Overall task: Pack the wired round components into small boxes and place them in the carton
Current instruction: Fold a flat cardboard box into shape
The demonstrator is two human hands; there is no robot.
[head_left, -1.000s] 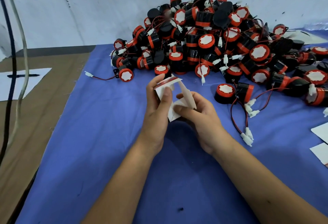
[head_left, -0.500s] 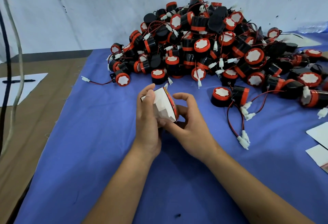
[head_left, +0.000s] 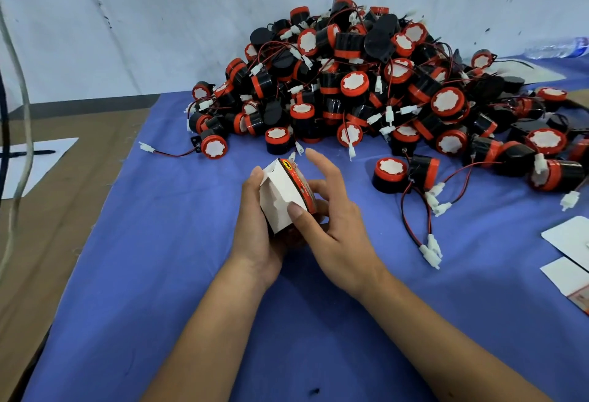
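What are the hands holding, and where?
A small box: the left hand grips its left side, the right hand its right side, thumb on the front.

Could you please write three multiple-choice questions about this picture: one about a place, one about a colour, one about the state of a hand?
1. Where does the pile of components lie?
A. beyond the hands, against the wall
B. on the brown board at the left
C. inside a carton

2. What colour is the cloth on the table?
A. green
B. blue
C. white

3. What does the left hand do?
A. lies flat on the cloth
B. grips the small box
C. holds a pen

Key: 1 A, the heap rises behind both hands at the wall. 2 B, the cloth is blue. 3 B, the fingers curl round the box, which the right hand also touches.
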